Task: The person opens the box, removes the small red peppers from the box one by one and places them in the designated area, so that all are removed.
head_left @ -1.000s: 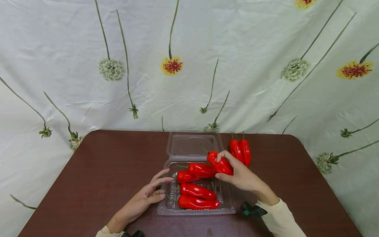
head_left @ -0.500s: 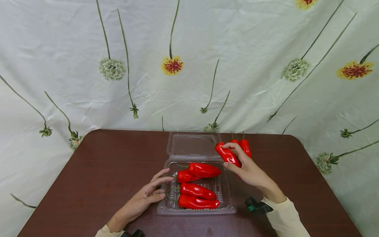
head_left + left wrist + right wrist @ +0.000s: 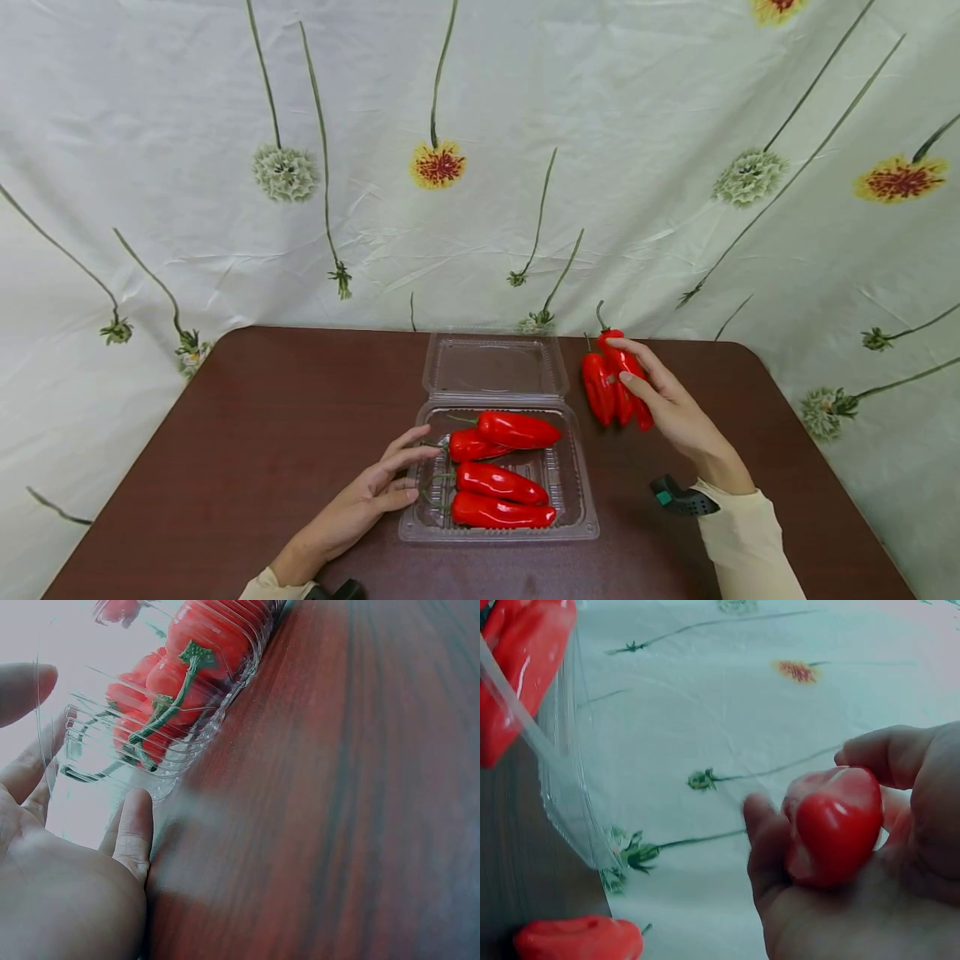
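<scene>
Pepper in hand (image 3: 836, 832): red and glossy, raised stem-end away from the wrist, beside the two loose peppers at the far right of the table; whether it touches them or the tabletop cannot be told.
Grip: the right hand (image 3: 671, 408) pinches the body between thumb and fingertips from its right side, clear of the stem.
Weight: probably light, easy work for one hand.
Skin: smooth and shiny, so likely slippery; wide finger contact should keep it from rolling.
Firmness: looks stiff enough for a modest squeeze, though a hard one might dent it.
Best hold: around the thick shoulder or mid-body; the stem looks thin and liable to snap, and the tapered tip offers little purchase.
Loose peppers (image 3: 598, 392): two, side by side, stems toward the cloth, partly hidden by the held one.
Clear box (image 3: 583, 500): open, holding four peppers (image 3: 502, 512), stems leftward, the two farther ones overlapping; its walls look thin and flexible.
Left hand (image 3: 360, 500): fingers spread at the box's left side, pinching nothing.
Lid (image 3: 495, 367): laid back behind the box.
Surroundings: dark brown table (image 3: 300, 417), flower-printed cloth (image 3: 600, 100) beyond.
</scene>
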Demonstrator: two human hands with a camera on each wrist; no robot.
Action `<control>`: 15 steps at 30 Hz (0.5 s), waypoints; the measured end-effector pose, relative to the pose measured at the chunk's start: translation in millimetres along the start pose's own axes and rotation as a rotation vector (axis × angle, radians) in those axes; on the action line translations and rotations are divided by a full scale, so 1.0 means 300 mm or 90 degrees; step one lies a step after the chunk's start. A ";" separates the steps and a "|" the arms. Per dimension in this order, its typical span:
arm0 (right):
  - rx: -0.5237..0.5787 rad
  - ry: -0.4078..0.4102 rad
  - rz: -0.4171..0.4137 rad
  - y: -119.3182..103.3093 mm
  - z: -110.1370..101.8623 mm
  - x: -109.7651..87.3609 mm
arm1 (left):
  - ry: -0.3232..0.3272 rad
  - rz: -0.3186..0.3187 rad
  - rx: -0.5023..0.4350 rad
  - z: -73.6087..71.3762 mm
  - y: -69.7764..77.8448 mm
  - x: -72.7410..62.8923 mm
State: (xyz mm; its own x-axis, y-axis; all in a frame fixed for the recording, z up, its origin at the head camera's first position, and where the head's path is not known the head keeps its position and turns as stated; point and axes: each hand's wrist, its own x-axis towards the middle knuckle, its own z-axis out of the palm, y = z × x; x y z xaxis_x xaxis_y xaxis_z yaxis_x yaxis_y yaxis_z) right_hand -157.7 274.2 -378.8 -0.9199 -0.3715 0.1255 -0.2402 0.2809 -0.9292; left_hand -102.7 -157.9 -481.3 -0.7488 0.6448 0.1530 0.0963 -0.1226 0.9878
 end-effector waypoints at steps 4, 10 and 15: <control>0.052 -0.012 -0.002 0.015 -0.019 0.003 | 0.001 0.001 0.000 -0.001 -0.001 -0.001; 0.091 -0.012 0.003 0.050 -0.043 0.007 | -0.002 0.000 0.002 -0.002 -0.003 -0.002; 0.107 0.021 0.028 0.071 -0.062 0.003 | -0.002 -0.003 0.005 -0.002 -0.005 -0.002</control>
State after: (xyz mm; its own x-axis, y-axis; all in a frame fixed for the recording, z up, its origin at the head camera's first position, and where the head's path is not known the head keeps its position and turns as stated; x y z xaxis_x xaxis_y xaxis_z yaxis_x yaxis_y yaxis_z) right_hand -169.5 296.4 -391.9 -0.9387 -0.3323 0.0920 -0.1465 0.1428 -0.9788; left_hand -102.8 -158.5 -482.8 -0.7476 0.6472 0.1489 0.0988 -0.1134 0.9886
